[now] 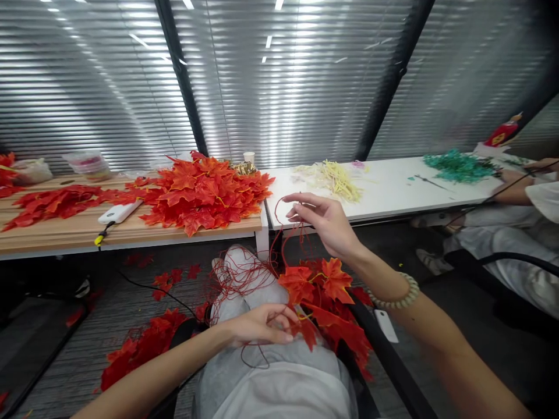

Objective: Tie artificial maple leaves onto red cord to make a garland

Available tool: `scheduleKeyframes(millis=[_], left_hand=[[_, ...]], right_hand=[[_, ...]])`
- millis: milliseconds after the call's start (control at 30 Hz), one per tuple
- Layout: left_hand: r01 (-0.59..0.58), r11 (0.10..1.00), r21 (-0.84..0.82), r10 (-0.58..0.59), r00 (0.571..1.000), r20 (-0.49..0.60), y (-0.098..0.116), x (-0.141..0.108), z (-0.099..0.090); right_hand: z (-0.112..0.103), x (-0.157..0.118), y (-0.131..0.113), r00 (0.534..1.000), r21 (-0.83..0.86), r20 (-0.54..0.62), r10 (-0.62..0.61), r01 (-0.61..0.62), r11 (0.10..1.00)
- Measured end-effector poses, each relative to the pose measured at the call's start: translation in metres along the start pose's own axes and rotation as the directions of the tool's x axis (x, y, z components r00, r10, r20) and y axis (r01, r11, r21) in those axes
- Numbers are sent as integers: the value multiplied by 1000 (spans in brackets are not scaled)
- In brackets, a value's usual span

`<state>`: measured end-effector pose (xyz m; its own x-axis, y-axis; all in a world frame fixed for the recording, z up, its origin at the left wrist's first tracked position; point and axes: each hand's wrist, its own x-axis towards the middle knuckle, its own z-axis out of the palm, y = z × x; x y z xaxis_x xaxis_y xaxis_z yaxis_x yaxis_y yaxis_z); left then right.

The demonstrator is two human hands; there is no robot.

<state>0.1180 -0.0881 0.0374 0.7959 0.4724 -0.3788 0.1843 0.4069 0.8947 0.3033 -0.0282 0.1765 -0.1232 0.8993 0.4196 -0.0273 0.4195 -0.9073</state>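
My right hand [325, 221] is raised above my lap near the white table's front edge, its fingers closed on a thin red cord [283, 247] that hangs in loops. Over my knees lies a loose tangle of the same cord [248, 270]. My left hand [266, 323] rests low over my lap with fingers curled. Its fingertips pinch the edge of a red artificial maple leaf [307, 333]; the exact hold is partly hidden. More orange-red maple leaves [334, 279] are bunched on the right side of my lap, below my right hand.
A big heap of maple leaves [205, 195] covers part of the wooden table [227, 227], beside a white power bank [120, 211]. Yellow strands [338, 180] and green foliage [460, 166] lie on the white table [388, 198]. Another person's arm [515, 180] is at right. Leaves [144, 340] lie lower left.
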Motion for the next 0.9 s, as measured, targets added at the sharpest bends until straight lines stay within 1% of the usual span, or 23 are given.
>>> scheduleKeyframes(millis=[100, 133, 200, 267, 333, 400, 500, 633, 700, 800, 900], left_hand=[[8, 999, 35, -9, 999, 41, 2, -5, 4], [-9, 998, 59, 6, 999, 45, 4, -8, 4], [-62, 989, 134, 58, 998, 36, 9, -14, 3], [-106, 969, 223, 109, 994, -2, 15, -22, 1], [-121, 950, 288, 141, 989, -50, 22, -30, -1], [-127, 932, 340, 172, 980, -103, 29, -38, -1], [-150, 872, 465, 252, 953, -166, 39, -48, -1], [-167, 770, 616, 349, 918, -187, 46, -55, 1], [-163, 756, 635, 368, 906, -207, 47, -55, 2], [-153, 769, 621, 375, 894, -244, 47, -55, 3], [-163, 785, 598, 393, 877, -276, 45, -54, 3]], right_hand=[[-3, -3, 3, 996, -137, 39, -84, 89, 987], [-5, -4, 4, 993, -182, 72, -96, 108, 977], [-10, -7, 8, 979, -253, 184, -84, 130, 959], [-14, -13, 12, 940, -296, 339, -37, 144, 944], [-16, -20, 14, 879, -328, 477, 8, 169, 929], [-15, -29, 16, 829, -346, 558, 25, 206, 915], [-8, -41, 16, 778, -334, 628, 24, 241, 911], [3, -52, 17, 683, -284, 729, 39, 250, 926], [7, -55, 18, 669, -288, 742, 45, 258, 922], [11, -56, 21, 669, -308, 741, 62, 256, 916], [14, -58, 23, 644, -304, 761, 78, 247, 920]])
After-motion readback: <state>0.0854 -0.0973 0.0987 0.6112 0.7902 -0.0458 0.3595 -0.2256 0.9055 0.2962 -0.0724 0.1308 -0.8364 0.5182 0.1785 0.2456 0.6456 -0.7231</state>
